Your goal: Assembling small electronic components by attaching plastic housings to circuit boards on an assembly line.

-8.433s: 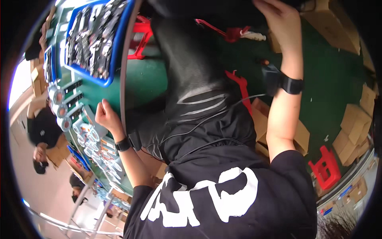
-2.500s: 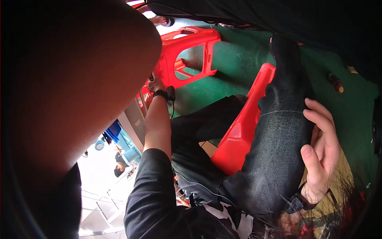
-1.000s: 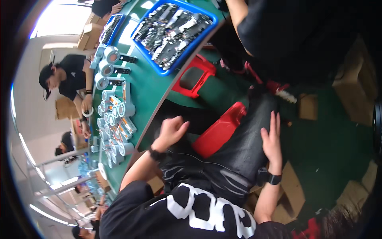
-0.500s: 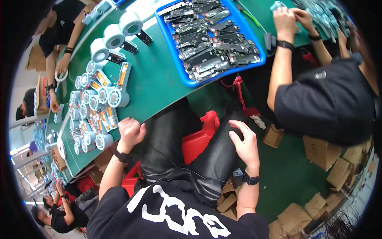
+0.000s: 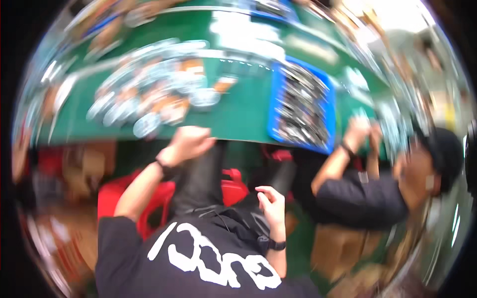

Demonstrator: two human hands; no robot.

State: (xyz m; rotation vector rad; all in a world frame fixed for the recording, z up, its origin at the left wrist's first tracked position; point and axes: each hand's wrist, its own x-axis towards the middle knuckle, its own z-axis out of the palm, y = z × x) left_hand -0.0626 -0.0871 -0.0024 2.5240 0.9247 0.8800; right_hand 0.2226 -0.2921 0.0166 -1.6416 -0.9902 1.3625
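My left hand (image 5: 189,144) is by the table's near edge, fingers curled into a loose fist with the thumb out, and I see nothing in it. Lower and to the right, my right hand (image 5: 272,201) hovers over my lap, thumb and fingers slightly apart, holding nothing. Beyond my left hand, a group of round light-blue housings (image 5: 147,125) with orange and white parts stands on the green table (image 5: 243,111), smeared by motion. To the right, a blue tray (image 5: 273,111) holds many dark, flat, strip-like parts.
A co-worker's hands (image 5: 361,131) work at the table right of the tray. More light-blue pieces (image 5: 392,121) lie beyond them. A red stool (image 5: 161,196) is under and beside me. Cardboard boxes (image 5: 338,248) stand on the floor at the right.
My view has swung, so the table now runs across the picture, and much of it is blurred. Relative to my body, both hands stay much as they were, with similar finger poses.
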